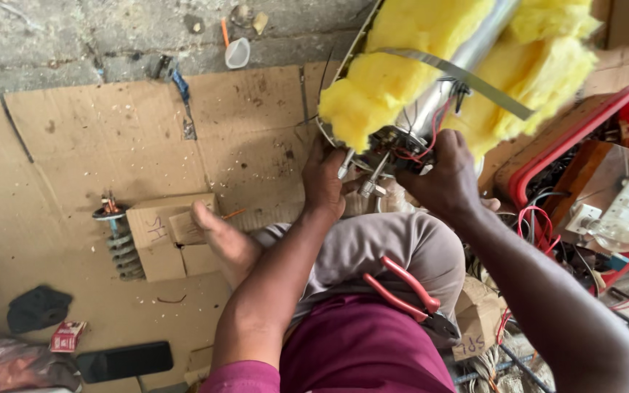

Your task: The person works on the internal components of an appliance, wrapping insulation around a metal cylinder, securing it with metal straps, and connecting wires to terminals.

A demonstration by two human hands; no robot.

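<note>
Both arms extended forward: left hand (323, 183) and right hand (447, 177) each grasping the wired end of the yellow-insulated metal tank (431, 109).

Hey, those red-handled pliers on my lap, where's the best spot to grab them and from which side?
Probably the red handles, reached from above with the right hand. The pliers lie flat across the thigh, handles spread and bare, while the dark jaws point toward the clutter.
</note>
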